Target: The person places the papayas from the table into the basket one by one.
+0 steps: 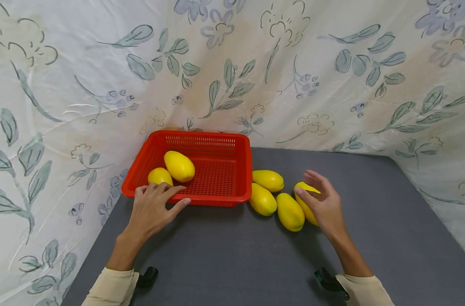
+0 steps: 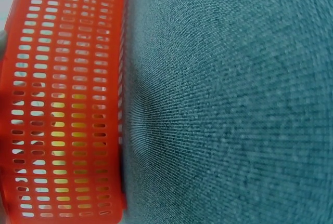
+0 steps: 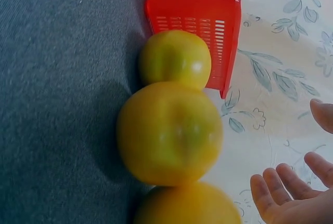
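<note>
A red plastic basket (image 1: 201, 199) with slotted walls stands on the grey tabletop, two yellow mangoes (image 1: 180, 166) inside its left part. My left hand (image 1: 152, 208) rests on the front-left rim, fingers over the edge and thumb along it, close by the nearer mango (image 1: 159, 175). Several more mangoes (image 1: 290, 212) lie in a cluster right of the basket. Over the rightmost mango (image 1: 308, 208) hovers my right hand (image 1: 325, 204), thumb and fingers spread apart and holding nothing. In the right wrist view its fingers (image 3: 277, 187) are apart from the mangoes (image 3: 169, 133).
A white cloth (image 1: 232, 85) with flowers and leaves hangs behind the table and along its left side. The grey tabletop (image 1: 224, 255) stretches in front of the basket and to the right. Black wrist mounts (image 1: 148, 277) sit at both cuffs.
</note>
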Tool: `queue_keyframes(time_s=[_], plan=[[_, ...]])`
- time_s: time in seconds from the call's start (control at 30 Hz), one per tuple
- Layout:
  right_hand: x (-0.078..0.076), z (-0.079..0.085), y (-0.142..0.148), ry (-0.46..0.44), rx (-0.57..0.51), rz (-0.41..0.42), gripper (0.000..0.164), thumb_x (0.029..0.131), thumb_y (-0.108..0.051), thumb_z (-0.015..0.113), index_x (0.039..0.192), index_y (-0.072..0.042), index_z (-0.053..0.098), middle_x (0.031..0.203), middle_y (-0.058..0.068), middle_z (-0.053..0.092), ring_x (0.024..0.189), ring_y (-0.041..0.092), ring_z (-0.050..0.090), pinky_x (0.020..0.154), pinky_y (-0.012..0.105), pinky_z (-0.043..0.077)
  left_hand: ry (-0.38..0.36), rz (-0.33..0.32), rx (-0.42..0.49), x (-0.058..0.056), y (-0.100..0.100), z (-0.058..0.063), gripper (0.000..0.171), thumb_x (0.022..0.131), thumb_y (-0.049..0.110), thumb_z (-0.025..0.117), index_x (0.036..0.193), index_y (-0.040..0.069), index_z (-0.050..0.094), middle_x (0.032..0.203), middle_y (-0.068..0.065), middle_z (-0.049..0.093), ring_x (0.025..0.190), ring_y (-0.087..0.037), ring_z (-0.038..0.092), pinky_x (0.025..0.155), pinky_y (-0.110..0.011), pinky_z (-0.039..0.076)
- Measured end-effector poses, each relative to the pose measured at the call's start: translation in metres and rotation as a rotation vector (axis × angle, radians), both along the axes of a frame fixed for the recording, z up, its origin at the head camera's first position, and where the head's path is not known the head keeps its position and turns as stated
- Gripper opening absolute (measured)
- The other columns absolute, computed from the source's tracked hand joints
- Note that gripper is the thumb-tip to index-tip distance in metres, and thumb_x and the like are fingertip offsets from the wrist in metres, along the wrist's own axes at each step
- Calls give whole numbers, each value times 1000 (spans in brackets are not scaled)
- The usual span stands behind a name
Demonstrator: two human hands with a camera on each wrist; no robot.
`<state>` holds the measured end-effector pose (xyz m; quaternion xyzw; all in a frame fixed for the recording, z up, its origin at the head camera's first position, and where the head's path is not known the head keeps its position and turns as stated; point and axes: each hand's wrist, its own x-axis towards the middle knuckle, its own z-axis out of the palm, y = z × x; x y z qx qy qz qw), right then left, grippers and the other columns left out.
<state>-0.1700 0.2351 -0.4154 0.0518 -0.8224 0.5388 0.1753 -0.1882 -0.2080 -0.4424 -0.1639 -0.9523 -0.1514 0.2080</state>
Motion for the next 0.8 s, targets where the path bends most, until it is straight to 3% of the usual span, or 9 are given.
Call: queue_keyframes(time_s=[0.43, 0.8], plan=[[3, -5, 8, -10, 14, -21, 60, 101, -20, 75, 155, -12, 51, 150, 10, 58, 135, 29, 56, 104, 17, 48, -5, 1, -3, 0, 1, 0, 54, 92, 58, 70, 132, 23, 75, 119, -13, 69, 110, -38, 58, 98, -63, 39], [3, -8, 18, -20, 80, -81, 62, 99, -24, 78, 155, -15, 52, 152, 9, 58, 137, 22, 54, 104, 15, 43, -20, 9, -6, -1, 2, 3, 54, 93, 58, 69, 133, 23, 75, 121, -13, 69, 112, -39, 58, 101, -64, 37]])
